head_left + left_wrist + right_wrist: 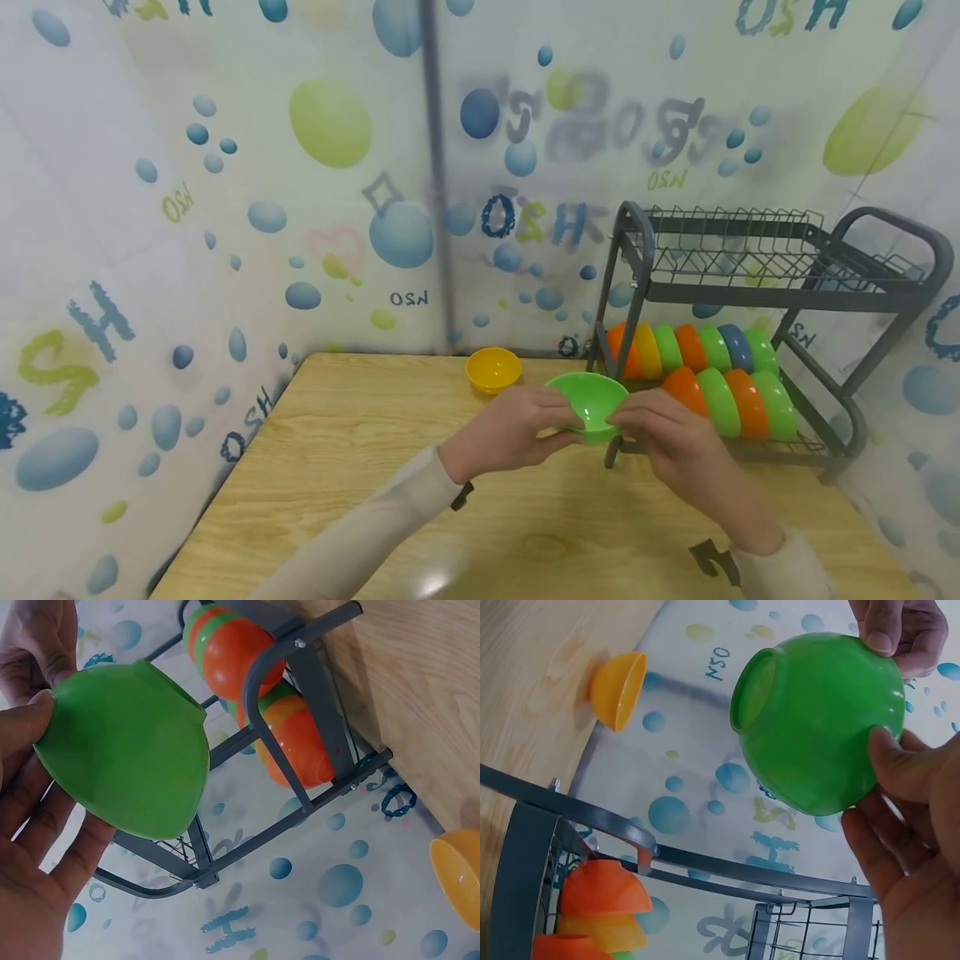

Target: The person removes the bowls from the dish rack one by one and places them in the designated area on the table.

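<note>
A green bowl (588, 400) is held above the table between both hands, its hollow side turned up toward the head camera. My left hand (517, 429) pinches the left part of its rim, thumb beneath and fingers over the edge. On the opposite side my right hand (678, 442) pinches the rim the same way. The right wrist view shows the bowl's underside and round foot (754, 690). At the back of the table stands a yellow bowl (493, 371), upright and touched by neither hand.
A dark two-tier dish rack (780, 296) stands at the right. Orange, green, yellow and blue bowls (738, 404) stand on edge in two rows on its lower tier. Its upper wire tier rises behind the right hand. A patterned wall covering (337, 208) borders the wooden table (360, 417).
</note>
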